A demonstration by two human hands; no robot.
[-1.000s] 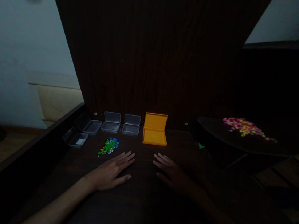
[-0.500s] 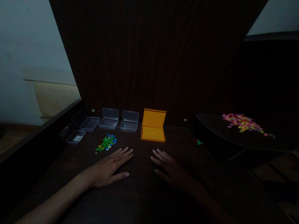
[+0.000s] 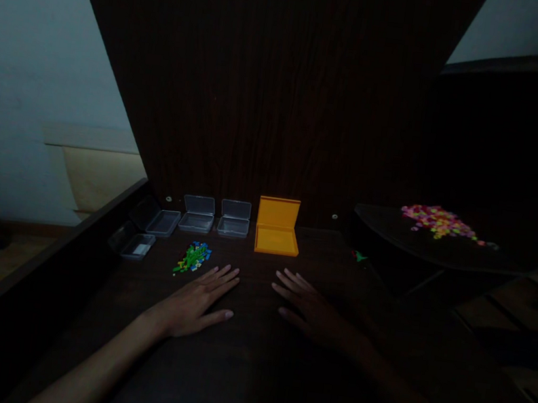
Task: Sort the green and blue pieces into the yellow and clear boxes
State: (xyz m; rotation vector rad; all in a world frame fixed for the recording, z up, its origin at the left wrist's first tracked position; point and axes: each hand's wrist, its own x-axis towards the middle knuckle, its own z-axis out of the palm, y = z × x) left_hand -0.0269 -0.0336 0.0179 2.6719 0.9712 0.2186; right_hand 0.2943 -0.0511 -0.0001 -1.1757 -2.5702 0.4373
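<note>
My left hand (image 3: 196, 301) lies flat on the dark wooden table (image 3: 232, 368), fingers stretched out and thumb apart, holding nothing. Just beyond its fingers is a pile of small building bricks (image 3: 193, 258), mostly green with some blue, yellow and white. My right hand (image 3: 307, 307) also rests flat with spread fingers, in deeper shadow, and holds nothing. Past the gap between the hands stands a yellow-orange box (image 3: 276, 241), its lid raised against the back panel. To its left are two clear plastic cases (image 3: 233, 226) (image 3: 196, 222) with their lids up.
Two more clear cases (image 3: 166, 222) (image 3: 138, 246) stand open by the left side board (image 3: 42, 264). A small green and red piece (image 3: 359, 257) lies at the right. Pink, red and yellow beads (image 3: 439, 221) are heaped on a dark rounded shelf (image 3: 393, 234). A tall panel (image 3: 263, 95) closes off the back.
Both hands keep the same pose on the table. The whole view has shifted very slightly; no object has visibly moved.
</note>
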